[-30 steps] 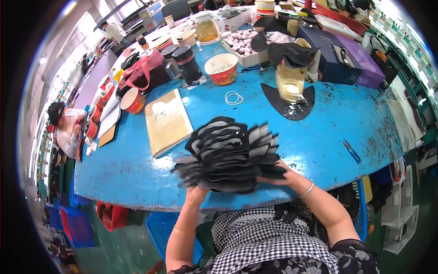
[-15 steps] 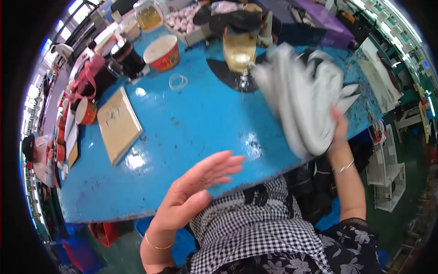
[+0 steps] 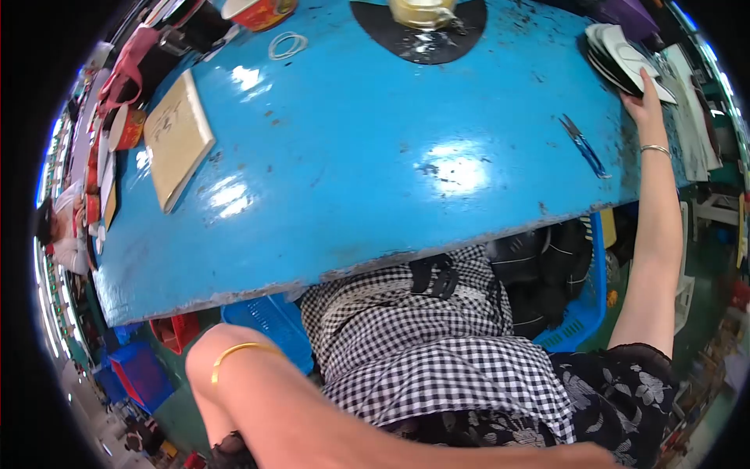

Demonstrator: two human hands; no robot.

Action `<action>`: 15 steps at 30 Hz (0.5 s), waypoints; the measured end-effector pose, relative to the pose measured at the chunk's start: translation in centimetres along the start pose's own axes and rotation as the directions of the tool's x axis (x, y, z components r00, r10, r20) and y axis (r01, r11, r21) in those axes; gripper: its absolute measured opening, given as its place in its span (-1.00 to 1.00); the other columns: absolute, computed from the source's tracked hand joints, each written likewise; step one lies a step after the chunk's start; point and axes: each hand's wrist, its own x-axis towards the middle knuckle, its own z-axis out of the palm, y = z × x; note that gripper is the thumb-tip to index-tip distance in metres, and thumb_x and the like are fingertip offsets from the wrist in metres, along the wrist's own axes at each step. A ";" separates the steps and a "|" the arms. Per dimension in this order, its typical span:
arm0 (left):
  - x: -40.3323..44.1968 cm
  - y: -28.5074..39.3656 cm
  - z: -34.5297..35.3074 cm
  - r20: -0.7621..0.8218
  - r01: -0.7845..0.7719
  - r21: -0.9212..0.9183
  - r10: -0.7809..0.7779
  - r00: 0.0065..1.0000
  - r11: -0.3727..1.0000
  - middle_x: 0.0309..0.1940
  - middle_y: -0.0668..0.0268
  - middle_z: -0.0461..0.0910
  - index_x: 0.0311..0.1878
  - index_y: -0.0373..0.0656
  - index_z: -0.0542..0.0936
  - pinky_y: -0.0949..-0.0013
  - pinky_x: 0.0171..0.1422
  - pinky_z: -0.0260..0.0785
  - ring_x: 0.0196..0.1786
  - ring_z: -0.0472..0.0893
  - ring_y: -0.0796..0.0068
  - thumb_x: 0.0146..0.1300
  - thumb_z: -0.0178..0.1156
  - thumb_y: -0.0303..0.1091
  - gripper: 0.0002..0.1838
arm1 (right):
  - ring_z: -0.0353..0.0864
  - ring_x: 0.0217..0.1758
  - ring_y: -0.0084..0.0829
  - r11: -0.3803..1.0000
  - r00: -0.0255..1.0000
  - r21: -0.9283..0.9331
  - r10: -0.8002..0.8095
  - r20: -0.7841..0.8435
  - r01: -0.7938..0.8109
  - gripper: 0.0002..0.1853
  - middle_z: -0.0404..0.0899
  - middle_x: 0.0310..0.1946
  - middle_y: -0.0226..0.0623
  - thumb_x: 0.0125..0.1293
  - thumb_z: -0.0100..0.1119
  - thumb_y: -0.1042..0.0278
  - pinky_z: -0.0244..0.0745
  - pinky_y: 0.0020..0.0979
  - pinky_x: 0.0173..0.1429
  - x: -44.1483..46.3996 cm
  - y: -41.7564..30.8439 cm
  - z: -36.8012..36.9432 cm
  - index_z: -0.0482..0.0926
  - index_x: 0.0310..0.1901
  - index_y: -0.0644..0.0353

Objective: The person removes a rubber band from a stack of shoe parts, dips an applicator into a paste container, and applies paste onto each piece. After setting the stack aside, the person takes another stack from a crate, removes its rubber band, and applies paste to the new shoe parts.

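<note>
At the upper right of the table, my right hand (image 3: 647,103) grips the near edge of a stack of flat white pieces (image 3: 625,56) with curved outlines and dark layers showing beneath. The stack lies at the table's right side; I cannot tell exactly what the pieces are. Blue-handled snips (image 3: 584,146) lie on the blue table (image 3: 336,172), a little left of that hand. My left forearm, wearing a gold bracelet, is bent across the bottom of the view, in front of the checked apron (image 3: 437,344). The left hand itself is out of sight.
A brown notebook (image 3: 178,141) and a red paper bowl (image 3: 126,127) stand left. White cord loops (image 3: 287,45) lie near the back, beside a black mat (image 3: 426,48) under a glass vessel (image 3: 422,12). A blue basket (image 3: 598,273) with black items is below the table edge.
My right hand has carried the white stack to the table's far right, uncovering the snips. My left hand has gone from above the table edge out of view. The view has tilted downward.
</note>
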 end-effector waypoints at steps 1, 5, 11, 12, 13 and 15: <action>0.0 -0.1 0.0 0.004 0.013 -0.013 -0.013 1.000 1.000 0.22 -0.02 0.39 0.27 -0.31 0.28 0.11 0.38 0.18 0.29 0.39 0.12 0.40 0.07 0.03 -0.38 | 0.52 0.22 -0.10 1.000 0.998 -0.014 0.003 0.058 -0.002 -0.48 0.55 0.12 -0.07 0.21 0.48 0.38 0.48 0.01 0.38 -0.9 -0.2 -0.3 0.47 0.17 0.20; 0.7 -0.6 -0.3 0.027 0.051 -0.027 -0.050 0.998 0.998 0.16 0.00 0.41 0.22 -0.28 0.28 0.12 0.32 0.22 0.22 0.42 0.13 0.40 0.08 0.03 -0.41 | 0.50 0.24 -0.06 0.991 0.963 -0.135 0.062 0.264 -0.026 -0.49 0.41 0.22 0.09 0.34 0.34 0.38 0.46 -0.07 0.44 -3.8 -1.0 -3.2 0.36 0.21 0.41; 1.3 -1.7 -0.8 0.067 0.112 -0.025 -0.110 0.992 0.993 0.06 0.03 0.44 0.14 -0.23 0.27 0.13 0.23 0.28 0.11 0.47 0.14 0.41 0.09 0.04 -0.47 | 0.54 0.25 -0.27 0.938 0.936 -0.170 -0.259 0.241 0.303 -0.55 0.47 0.26 0.02 0.47 0.15 0.38 0.51 -0.28 0.36 -14.9 -1.2 -11.4 0.35 0.30 0.35; 1.3 -1.7 -0.9 0.069 0.126 -0.019 -0.125 0.990 0.992 0.05 0.03 0.44 0.13 -0.22 0.27 0.14 0.21 0.29 0.10 0.48 0.14 0.41 0.10 0.04 -0.47 | 0.57 0.19 -0.34 0.911 0.913 -0.164 -0.339 0.225 0.378 -0.55 0.51 0.23 -0.03 0.46 0.15 0.39 0.54 -0.33 0.31 -16.6 -0.9 -13.5 0.36 0.30 0.32; 1.5 -1.7 -0.9 0.070 0.135 -0.019 -0.133 0.989 0.991 0.03 0.04 0.45 0.12 -0.21 0.27 0.14 0.20 0.30 0.08 0.49 0.15 0.41 0.10 0.04 -0.48 | 0.59 0.07 -0.42 0.902 0.909 -0.158 -0.371 0.191 0.402 -0.56 0.56 0.17 -0.09 0.46 0.15 0.40 0.55 -0.38 0.24 -18.2 -0.2 -15.9 0.37 0.30 0.31; 1.6 -1.9 -1.1 0.050 0.150 0.017 -0.151 0.987 0.988 0.00 0.05 0.46 0.09 -0.19 0.27 0.14 0.17 0.32 0.04 0.50 0.15 0.41 0.11 0.04 -0.50 | 0.60 -0.04 -0.49 0.922 0.928 -0.142 -0.341 0.147 0.361 -0.59 0.62 0.00 -0.24 0.45 0.16 0.42 0.56 -0.42 0.13 -21.2 1.9 -20.1 0.42 0.28 0.29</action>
